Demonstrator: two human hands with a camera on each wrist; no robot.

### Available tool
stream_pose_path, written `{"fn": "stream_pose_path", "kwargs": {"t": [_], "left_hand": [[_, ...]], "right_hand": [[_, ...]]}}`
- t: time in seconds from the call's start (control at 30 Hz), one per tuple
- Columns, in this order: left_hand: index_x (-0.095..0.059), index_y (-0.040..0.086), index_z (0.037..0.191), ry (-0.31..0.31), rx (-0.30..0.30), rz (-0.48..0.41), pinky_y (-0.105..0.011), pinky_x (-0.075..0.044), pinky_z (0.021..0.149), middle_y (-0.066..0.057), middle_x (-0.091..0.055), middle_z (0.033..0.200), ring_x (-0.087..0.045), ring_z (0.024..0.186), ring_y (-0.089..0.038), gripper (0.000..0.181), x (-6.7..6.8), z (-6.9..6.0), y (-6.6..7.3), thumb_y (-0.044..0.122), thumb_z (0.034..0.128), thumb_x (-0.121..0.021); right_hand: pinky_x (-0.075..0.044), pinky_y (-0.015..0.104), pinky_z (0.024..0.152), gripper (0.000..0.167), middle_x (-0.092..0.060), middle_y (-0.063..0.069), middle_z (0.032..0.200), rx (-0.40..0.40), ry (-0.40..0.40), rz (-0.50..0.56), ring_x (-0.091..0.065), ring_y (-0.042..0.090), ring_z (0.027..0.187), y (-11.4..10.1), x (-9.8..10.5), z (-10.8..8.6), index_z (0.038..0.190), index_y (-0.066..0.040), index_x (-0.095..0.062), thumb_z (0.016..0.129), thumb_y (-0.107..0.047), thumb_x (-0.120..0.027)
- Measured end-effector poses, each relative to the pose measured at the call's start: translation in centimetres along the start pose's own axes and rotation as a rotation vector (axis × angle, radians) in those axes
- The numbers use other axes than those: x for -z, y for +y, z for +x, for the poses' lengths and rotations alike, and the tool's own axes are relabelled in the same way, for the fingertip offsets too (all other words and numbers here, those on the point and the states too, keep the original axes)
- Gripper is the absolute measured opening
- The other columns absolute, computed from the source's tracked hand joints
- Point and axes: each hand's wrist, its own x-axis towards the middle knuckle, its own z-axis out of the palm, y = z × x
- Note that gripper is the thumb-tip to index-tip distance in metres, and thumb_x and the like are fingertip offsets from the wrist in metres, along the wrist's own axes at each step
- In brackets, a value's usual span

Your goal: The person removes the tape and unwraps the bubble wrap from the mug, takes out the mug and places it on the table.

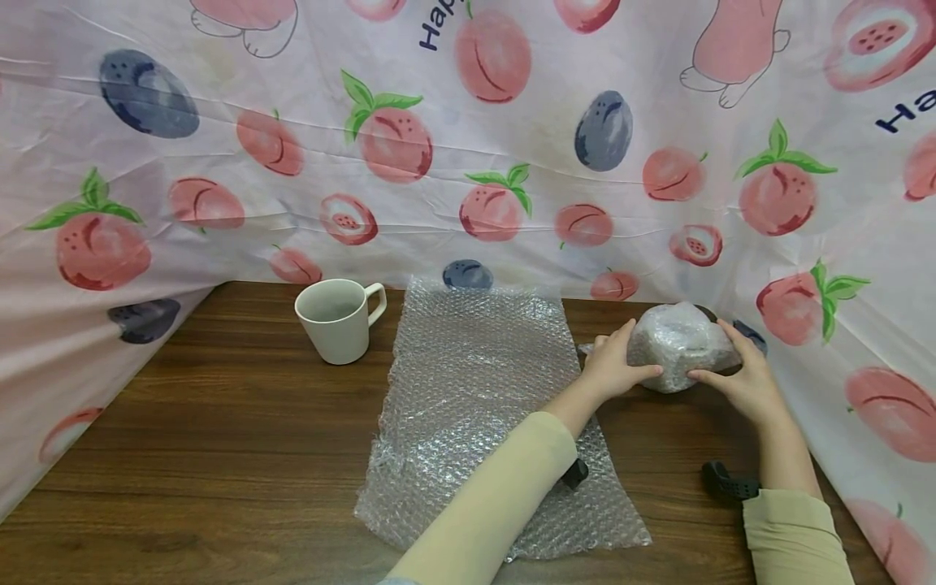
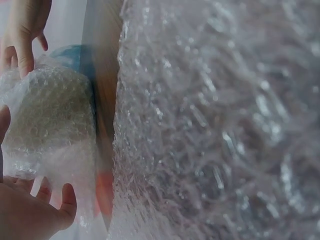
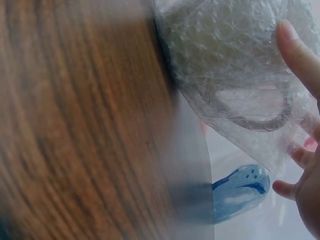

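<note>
A bubble-wrapped mug (image 1: 676,345) stands near the back right corner of the table, between my two hands. Through the wrap, a handle-like loop shows in the right wrist view. My left hand (image 1: 613,366) holds its left side, thumb in front and index finger along the upper edge. On the opposite side my right hand (image 1: 746,378) holds it, with the thumb on the front. The right wrist view shows that thumb (image 3: 295,47) against the bubbles, the other fingers beside the loose wrap end. Under my left forearm lies a flat sheet of bubble wrap (image 1: 475,390).
A white mug (image 1: 336,321) stands upright left of the sheet, its handle to the right. Fruit-printed cloth (image 1: 526,146) hangs behind and along both sides of the brown wooden table (image 1: 219,455). A dark blue item (image 1: 749,335) is partly hidden behind the right hand.
</note>
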Motion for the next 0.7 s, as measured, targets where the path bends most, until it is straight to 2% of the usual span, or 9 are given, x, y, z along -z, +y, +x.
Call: {"fn": "stream_pose_path", "kwargs": {"t": [0.27, 0.47, 0.7], "left_hand": [[-0.037, 0.021, 0.147, 0.034, -0.031, -0.018, -0.039, -0.036, 0.102, 0.005, -0.044, 0.143, -0.04, 0.13, -0.011, 0.073, -0.19, 0.09, 0.28, 0.042, 0.0855, -0.071], [-0.036, 0.021, 0.146, 0.057, -0.014, -0.033, -0.045, -0.036, 0.101, 0.005, -0.045, 0.142, -0.041, 0.129, -0.011, 0.07, -0.63, 0.03, 0.57, 0.04, 0.087, -0.07], [-0.038, 0.023, 0.144, 0.085, 0.018, -0.047, -0.043, -0.034, 0.101, 0.004, -0.05, 0.138, -0.044, 0.126, -0.013, 0.069, -0.64, 0.0, 0.68, 0.04, 0.086, -0.071]], "right_hand": [[-0.02, 0.069, 0.1, 0.093, -0.035, 0.036, 0.14, 0.037, 0.027, -0.025, -0.029, 0.056, 0.125, -0.13, -0.09, 0.16, 0.146, 0.003, -0.033, 0.07, -0.008, -0.086], [-0.023, 0.068, 0.098, 0.091, -0.04, 0.034, 0.137, 0.064, 0.051, -0.041, -0.034, 0.055, 0.122, -0.36, -0.11, 0.48, 0.143, 0.003, -0.038, 0.066, -0.005, -0.087], [-0.024, 0.069, 0.096, 0.089, -0.043, 0.033, 0.135, 0.082, 0.06, -0.062, -0.036, 0.056, 0.119, -0.6, -0.25, 0.56, 0.14, 0.003, -0.042, 0.065, -0.005, -0.088]]}}
